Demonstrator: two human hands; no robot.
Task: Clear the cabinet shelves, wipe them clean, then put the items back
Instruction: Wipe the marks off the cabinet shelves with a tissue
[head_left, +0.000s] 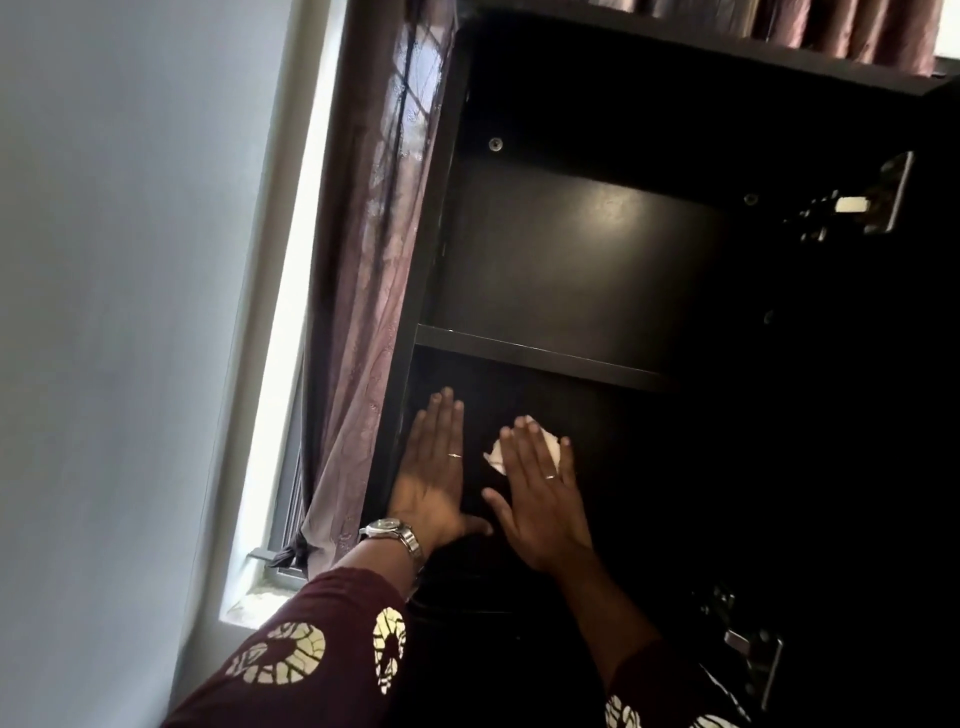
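The cabinet (571, 104) is dark, nearly black, and stands open beside a window (291, 364) with a mauve curtain (363, 260) hanging against its side panel. A plain pale wall (130, 260) fills the left of the view. The upper shelf (571, 260) shows a bare, matte top surface with a faint sheen. Metal hinges (852, 208) are fixed on the right side of the carcass. Both hands work in the compartment below that shelf. The left hand (434, 467) lies flat on the dark surface near the left panel, fingers straight and together, holding nothing; a metal watch (389, 530) sits on the wrist above a maroon patterned sleeve (311, 649). The right hand (540, 493) lies just beside it, fingers straight and slightly spread, pressing a white cloth (496, 454) flat against the same surface. The cloth shows at the fingertips and beside the index finger.
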